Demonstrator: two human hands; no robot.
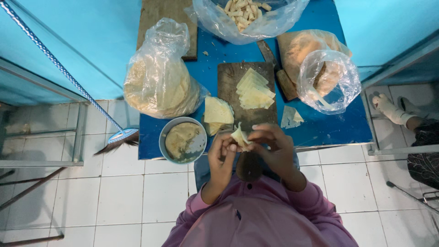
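Counting around the blue table (320,128): two hands (249,146) meet at its near edge, sharing one folded pastry sheet (240,137). On the table stand three wooden boards (233,82), four clear plastic bags (157,77), and one round bowl (183,141) of filling near its front edge. Three loose lots of cut pastry sheets (254,90) lie on it. Left of the table, one broom (120,137) rests on the floor; right of it, one sandalled foot (388,109) shows.

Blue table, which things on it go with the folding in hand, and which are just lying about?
In use: left hand and right hand folding a pastry sheet; cut sheets on the chopping board; filling bowl.

Lying about: broom, knife, empty plastic bag.
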